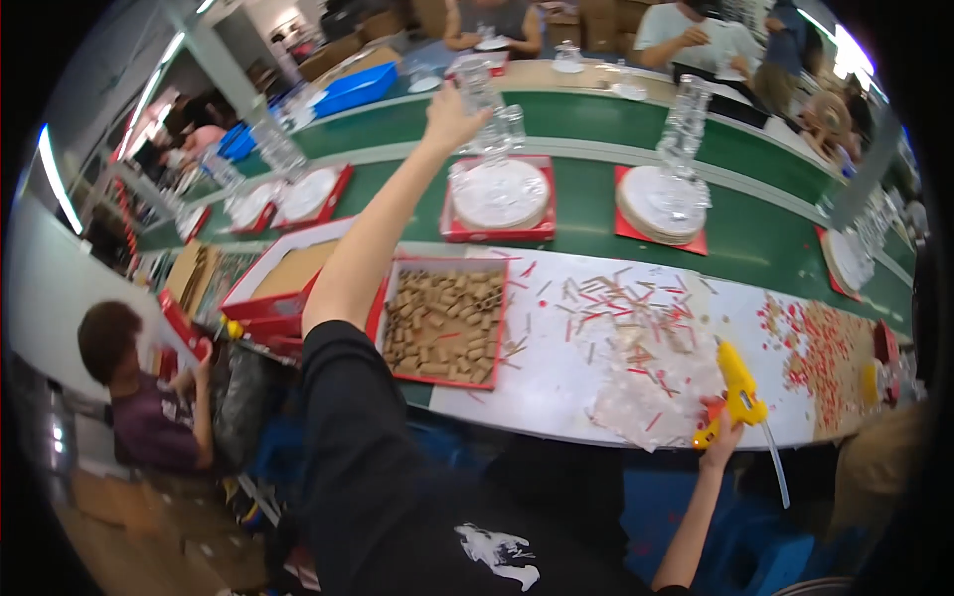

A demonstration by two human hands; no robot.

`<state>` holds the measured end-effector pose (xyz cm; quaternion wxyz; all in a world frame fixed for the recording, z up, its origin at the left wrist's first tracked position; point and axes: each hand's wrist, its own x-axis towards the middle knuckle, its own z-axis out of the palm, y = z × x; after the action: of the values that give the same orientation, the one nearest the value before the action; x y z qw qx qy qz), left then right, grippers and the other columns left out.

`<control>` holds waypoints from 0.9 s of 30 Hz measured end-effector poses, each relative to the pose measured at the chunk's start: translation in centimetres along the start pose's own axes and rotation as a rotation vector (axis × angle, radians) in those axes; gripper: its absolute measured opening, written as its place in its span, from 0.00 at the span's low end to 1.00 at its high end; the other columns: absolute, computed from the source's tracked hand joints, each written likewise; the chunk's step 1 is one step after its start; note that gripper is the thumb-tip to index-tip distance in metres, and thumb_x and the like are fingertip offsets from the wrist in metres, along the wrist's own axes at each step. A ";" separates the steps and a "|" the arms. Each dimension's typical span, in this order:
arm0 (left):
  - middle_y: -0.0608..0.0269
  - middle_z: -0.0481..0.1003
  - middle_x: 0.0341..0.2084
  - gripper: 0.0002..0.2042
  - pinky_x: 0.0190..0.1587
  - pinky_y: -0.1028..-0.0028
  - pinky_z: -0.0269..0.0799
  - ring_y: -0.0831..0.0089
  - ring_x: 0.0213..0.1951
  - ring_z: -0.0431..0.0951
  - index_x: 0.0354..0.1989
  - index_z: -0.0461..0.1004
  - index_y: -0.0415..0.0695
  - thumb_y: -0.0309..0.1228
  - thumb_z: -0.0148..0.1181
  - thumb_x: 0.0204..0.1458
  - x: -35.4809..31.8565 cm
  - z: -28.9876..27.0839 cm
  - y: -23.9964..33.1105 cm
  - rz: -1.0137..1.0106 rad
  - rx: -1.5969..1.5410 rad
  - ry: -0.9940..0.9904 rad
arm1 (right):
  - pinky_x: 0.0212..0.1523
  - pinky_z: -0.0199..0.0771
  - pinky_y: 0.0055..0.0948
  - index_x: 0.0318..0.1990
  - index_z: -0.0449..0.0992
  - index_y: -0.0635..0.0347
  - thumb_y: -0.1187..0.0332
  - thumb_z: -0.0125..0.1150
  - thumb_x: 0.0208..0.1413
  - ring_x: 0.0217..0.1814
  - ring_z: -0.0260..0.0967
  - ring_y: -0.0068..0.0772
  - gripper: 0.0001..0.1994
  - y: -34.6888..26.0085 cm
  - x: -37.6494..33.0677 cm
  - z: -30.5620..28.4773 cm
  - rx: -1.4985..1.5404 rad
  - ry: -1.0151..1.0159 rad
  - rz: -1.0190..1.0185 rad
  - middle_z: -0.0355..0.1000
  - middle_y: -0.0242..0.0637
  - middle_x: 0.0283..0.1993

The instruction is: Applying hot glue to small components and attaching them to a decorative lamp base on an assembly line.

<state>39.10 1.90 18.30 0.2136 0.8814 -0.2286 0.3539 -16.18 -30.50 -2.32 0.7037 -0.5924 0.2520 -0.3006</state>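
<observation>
My left hand (455,119) reaches far across the green conveyor, fingers closed at a stack of clear plastic pieces (479,84). Beneath them, a pile of round white discs (500,195) rests on a red box lid (497,235), with more clear pieces on top. At the table's right front, my right hand (722,435) grips a yellow glue gun (737,382) by its handle. The gun's nozzle points up and away, and a translucent glue stick (777,467) sticks out behind it.
A red-rimmed box of short brown cardboard tubes (442,333) stands left on the white table. Red and tan sticks (636,308) lie scattered, with red bits (820,358) at right. More disc piles (664,204) line the conveyor. A person (159,397) works at left; others sit opposite.
</observation>
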 end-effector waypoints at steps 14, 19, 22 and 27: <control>0.54 0.76 0.32 0.13 0.27 0.75 0.71 0.76 0.22 0.76 0.48 0.72 0.38 0.24 0.53 0.54 -16.8 -33.9 -0.4 -0.310 -0.030 -0.706 | 0.65 0.60 0.37 0.50 0.65 0.62 0.72 0.51 0.59 0.54 0.64 0.34 0.12 1.8 2.0 -3.3 0.493 -0.156 0.102 0.65 0.39 0.46; 0.61 0.77 0.27 0.12 0.28 0.76 0.72 0.76 0.23 0.76 0.46 0.73 0.38 0.25 0.57 0.53 -18.6 -33.5 -3.3 -0.363 -0.140 -0.878 | 0.66 0.58 0.41 0.52 0.65 0.62 0.69 0.53 0.60 0.55 0.67 0.35 0.14 0.8 0.6 -3.3 0.394 -0.099 0.062 0.68 0.39 0.47; 0.61 0.77 0.26 0.07 0.32 0.76 0.72 0.75 0.27 0.77 0.40 0.74 0.35 0.20 0.54 0.53 -20.1 -33.3 -4.9 -0.264 -0.156 -0.639 | 0.65 0.59 0.46 0.46 0.67 0.61 0.60 0.53 0.61 0.52 0.71 0.41 0.14 2.3 1.4 -2.4 0.419 -0.212 -0.008 0.72 0.40 0.39; 0.59 0.75 0.25 0.05 0.34 0.76 0.69 0.73 0.29 0.77 0.35 0.71 0.35 0.20 0.51 0.52 -19.0 -33.1 6.8 -0.057 -0.185 -0.386 | 0.54 0.72 0.37 0.45 0.69 0.62 0.55 0.56 0.59 0.52 0.71 0.42 0.17 0.8 1.3 -2.0 0.494 -0.179 0.076 0.73 0.40 0.36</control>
<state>5.64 19.02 27.85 0.2559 0.9155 -0.2719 0.1498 -16.60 -32.68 -3.41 0.8572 -0.4170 0.1297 -0.2730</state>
